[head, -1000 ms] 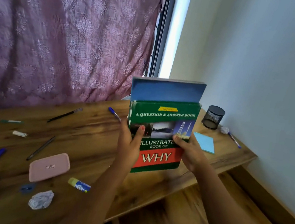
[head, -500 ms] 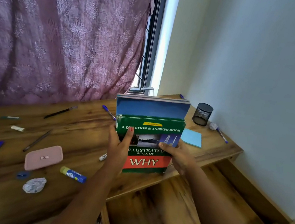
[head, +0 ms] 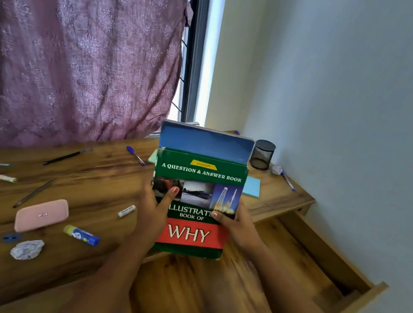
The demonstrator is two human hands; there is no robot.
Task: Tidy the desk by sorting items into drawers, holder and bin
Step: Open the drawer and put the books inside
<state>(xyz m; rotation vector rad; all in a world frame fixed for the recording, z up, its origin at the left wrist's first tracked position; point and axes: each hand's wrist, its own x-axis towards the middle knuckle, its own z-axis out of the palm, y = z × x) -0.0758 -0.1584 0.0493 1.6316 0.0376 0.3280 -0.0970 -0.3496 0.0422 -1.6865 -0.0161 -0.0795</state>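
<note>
I hold a green book (head: 200, 174) titled "WHY" upright, with a blue book (head: 205, 142) stacked behind it. My left hand (head: 155, 208) grips their left edge and my right hand (head: 238, 227) grips their right edge. The books hang over the desk's front edge, above an open wooden drawer (head: 319, 261) at the lower right. A black mesh holder (head: 262, 154) stands at the desk's far right corner. Pens, crumpled paper and small items lie scattered on the wooden desk (head: 101, 184).
Left of my hands lie a pink case (head: 42, 215), a glue stick (head: 81, 235), a paper ball (head: 26, 249), a white marker (head: 126, 211) and several pens. A blue sticky pad (head: 252, 186) and a pen (head: 288, 181) lie near the holder. A purple curtain hangs behind.
Both hands have lowered the two books a little towards the drawer, and the view has swung right, showing more of the open drawer.
</note>
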